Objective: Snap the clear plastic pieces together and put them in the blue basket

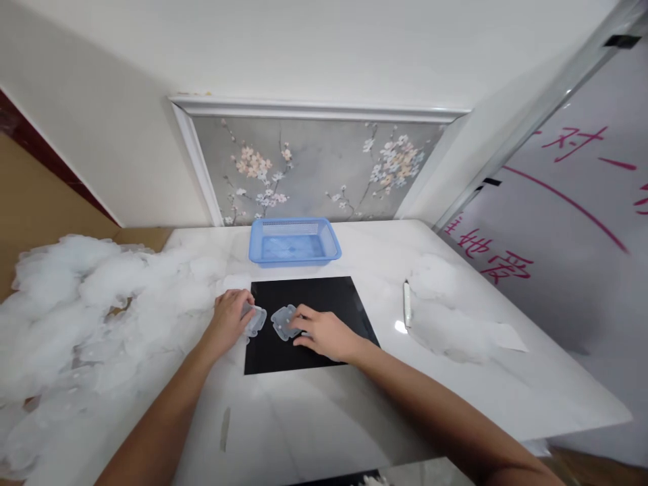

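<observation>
My left hand [233, 312] is closed around a clear, lobed plastic piece [257, 322] at the left edge of a black mat [324, 293]. Just to the right, a second translucent, flower-shaped plastic piece [281, 321] lies over the mat. The bent fingers of my right hand [318, 331] grip its right side, covering part of it. A small gap separates the two pieces. What they are exactly, I cannot make out.
A blue plastic basket [294, 262] stands behind the mat. Heaped at left are many translucent plastic pieces [116, 290]. More whitish clear pieces [450, 331] lie at right, beside a white pen-like tube [407, 304]. A whiteboard [567, 202] with red writing borders the table.
</observation>
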The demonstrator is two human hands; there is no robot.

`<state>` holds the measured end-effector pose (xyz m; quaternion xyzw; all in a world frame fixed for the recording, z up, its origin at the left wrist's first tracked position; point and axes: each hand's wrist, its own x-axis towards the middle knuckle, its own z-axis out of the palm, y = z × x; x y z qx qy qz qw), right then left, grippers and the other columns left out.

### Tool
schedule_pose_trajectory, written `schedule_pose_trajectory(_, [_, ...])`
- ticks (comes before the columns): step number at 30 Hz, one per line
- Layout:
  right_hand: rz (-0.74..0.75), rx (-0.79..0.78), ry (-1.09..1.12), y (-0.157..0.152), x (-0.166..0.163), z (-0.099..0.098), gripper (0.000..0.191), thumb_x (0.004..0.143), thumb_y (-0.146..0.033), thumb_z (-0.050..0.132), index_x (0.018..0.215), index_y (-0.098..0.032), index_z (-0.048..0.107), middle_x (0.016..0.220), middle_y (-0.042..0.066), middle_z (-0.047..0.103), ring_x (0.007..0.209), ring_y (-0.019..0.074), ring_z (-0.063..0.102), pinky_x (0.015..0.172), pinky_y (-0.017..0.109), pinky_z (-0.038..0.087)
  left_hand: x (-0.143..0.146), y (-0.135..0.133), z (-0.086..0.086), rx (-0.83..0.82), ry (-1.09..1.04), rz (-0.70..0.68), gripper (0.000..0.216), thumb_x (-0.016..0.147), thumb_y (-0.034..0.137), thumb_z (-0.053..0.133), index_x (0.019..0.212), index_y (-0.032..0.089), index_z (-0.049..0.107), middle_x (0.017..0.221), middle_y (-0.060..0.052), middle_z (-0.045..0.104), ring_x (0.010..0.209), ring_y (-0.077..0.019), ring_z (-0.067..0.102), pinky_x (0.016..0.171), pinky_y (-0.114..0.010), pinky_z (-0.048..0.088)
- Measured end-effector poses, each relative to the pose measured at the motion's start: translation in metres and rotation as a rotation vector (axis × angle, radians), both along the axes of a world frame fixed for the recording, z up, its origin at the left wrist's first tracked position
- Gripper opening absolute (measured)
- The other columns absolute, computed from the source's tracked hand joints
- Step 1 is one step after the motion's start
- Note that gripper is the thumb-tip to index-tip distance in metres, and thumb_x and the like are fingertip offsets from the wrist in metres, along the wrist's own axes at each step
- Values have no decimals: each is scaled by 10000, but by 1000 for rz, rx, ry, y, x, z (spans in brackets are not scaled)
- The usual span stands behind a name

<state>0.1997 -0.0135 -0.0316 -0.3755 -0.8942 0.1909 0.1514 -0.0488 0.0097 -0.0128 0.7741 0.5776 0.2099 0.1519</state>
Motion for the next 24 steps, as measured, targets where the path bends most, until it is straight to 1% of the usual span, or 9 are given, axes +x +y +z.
schedule_pose_trajectory(3, [9,92,-133,-2,-13,-1,125,906,-234,564,970,-206,668,1103,80,635,763,160,630,652,270,443,0,2,5,16,-94,61,103,762,249,603,850,217,646,889,-57,696,941,-266,586,892,-426,387])
schedule_pose_trajectory(6, [-111,1,39,4,-16,-1,124,881,-168,538,817,-184,643,903,58,676,720,153,618,649,255,426,-1,3,9,-1,-278,129,139,729,312,652,831,224,685,855,-47,702,886,-249,604,843,-375,420])
schedule_pose_trajectory(8, [-248,-197,295,11,-10,-1,101,858,-176,533,791,-191,608,767,19,661,658,137,594,613,239,414,0,1,11,-69,-452,180,186,713,378,680,796,213,679,798,-31,683,811,-221,607,764,-329,441])
schedule_pose_trajectory(10, [-363,-463,541,20,1,-1,51,838,-220,542,816,-197,583,675,-14,630,569,118,552,552,226,395,3,-2,10,-181,-635,193,258,707,437,697,793,197,658,760,-10,650,706,-175,583,662,-285,436])
schedule_pose_trajectory(14, [-483,-937,779,37,29,0,161,745,-264,616,883,-185,590,632,-22,622,491,110,520,483,224,401,14,-7,4,-393,-907,163,327,722,488,702,810,182,625,747,11,599,621,-119,523,562,-232,405])
schedule_pose_trajectory(16, [-498,-1055,811,42,40,3,215,685,-241,652,885,-171,613,643,-15,633,518,118,545,494,228,429,19,-8,1,-479,-980,192,335,712,480,714,824,178,623,747,6,587,634,-124,532,553,-228,415])
schedule_pose_trajectory(19, [-508,-1109,791,47,52,8,261,629,-211,696,877,-164,631,618,-26,620,520,111,543,491,217,435,23,-9,2,-623,-1057,216,351,683,386,740,960,198,632,850,-23,635,741,-167,600,605,-256,477])
schedule_pose_trajectory(22, [-512,-1110,766,48,58,8,265,632,-219,715,877,-171,626,617,-35,618,503,98,523,479,209,431,24,-10,5,-737,-1130,158,536,628,204,716,1148,237,590,1065,-60,679,950,-213,634,739,-281,510])
schedule_pose_trajectory(24, [-520,-1098,776,49,60,5,251,653,-235,708,881,-171,624,648,-26,636,514,99,528,481,209,435,24,-10,6,-776,-1170,113,656,597,127,677,1228,251,547,1198,-79,657,1077,-234,613,809,-285,503])
